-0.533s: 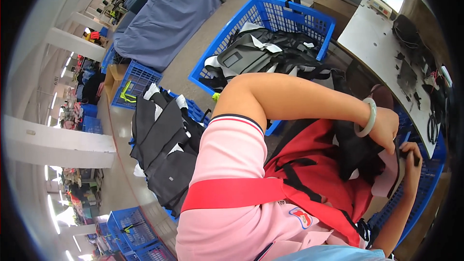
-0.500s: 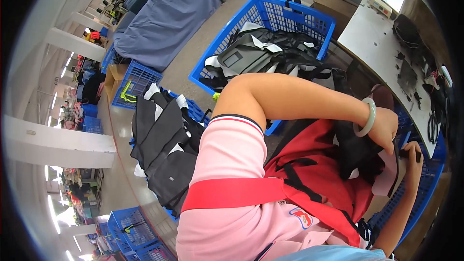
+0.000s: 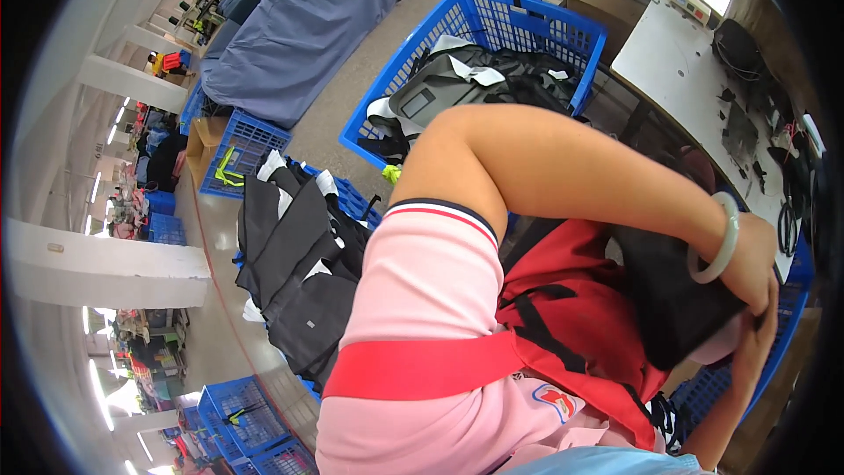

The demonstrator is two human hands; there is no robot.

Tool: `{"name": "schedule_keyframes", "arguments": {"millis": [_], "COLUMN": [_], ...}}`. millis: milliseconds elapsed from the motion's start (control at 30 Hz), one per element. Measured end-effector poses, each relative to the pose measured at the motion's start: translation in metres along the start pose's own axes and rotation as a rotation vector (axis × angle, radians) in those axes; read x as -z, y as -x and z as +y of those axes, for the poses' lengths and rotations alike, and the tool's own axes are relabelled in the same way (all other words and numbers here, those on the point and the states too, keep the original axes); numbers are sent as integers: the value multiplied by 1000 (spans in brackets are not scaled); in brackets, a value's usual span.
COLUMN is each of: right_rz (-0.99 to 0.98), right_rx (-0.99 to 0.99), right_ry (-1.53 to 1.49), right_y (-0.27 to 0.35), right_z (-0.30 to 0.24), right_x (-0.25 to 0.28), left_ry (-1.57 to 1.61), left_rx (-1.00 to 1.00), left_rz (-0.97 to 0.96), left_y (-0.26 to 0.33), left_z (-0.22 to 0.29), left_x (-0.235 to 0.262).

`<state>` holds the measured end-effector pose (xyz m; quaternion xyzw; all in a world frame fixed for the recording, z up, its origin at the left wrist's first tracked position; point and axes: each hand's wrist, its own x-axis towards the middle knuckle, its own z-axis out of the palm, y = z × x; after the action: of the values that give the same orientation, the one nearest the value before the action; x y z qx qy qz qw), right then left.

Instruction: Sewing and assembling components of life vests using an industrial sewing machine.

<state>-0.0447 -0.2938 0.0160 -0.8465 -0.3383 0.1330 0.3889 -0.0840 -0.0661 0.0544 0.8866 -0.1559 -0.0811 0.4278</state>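
Observation:
Reaching across to the right, my left hand [image 3: 753, 262], below a pale bangle [image 3: 728, 242], is closed at the edge of a black fabric piece [image 3: 668, 303]. My right hand [image 3: 761, 327] rises from the lower right and meets the left at that same edge. Its fingers are partly covered, but they appear closed on the fabric. The piece hangs over my lap, with a pale pink patch [image 3: 716, 345] showing below it. A red apron [image 3: 576, 268] with black straps lies under the piece.
A blue basket [image 3: 387, 79] of black and grey fabric pieces stands ahead. More black pieces [image 3: 308, 286] overflow a basket on the left. At the right are a white worktable [image 3: 673, 66] with black scraps and another blue basket [image 3: 787, 325]. Empty-looking blue baskets [image 3: 242, 413] stand lower left.
My left hand has moved right and down to meet my right hand, swinging the black fabric piece across. The small black item at my right fingers no longer shows clearly.

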Motion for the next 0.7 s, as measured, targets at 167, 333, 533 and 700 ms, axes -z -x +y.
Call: {"name": "schedule_keyframes", "arguments": {"millis": [167, 333, 533, 700], "right_rz": [-14, -155, -161, -100], "right_rx": [-22, 83, 98, 82], "right_ry": [-147, 120, 75, 89], "right_y": [-8, -41, -75, -111], "right_z": [1, -30, -34, 7], "right_x": [33, 10, 2, 20], "left_ry": [80, -200, -636, -102], "left_rx": [14, -19, -158, -107], "left_rz": [-281, -363, -41, 186], "left_y": [3, 14, 9, -17], "left_z": [14, -12, -50, -94], "left_x": [25, 41, 43, 50]}}
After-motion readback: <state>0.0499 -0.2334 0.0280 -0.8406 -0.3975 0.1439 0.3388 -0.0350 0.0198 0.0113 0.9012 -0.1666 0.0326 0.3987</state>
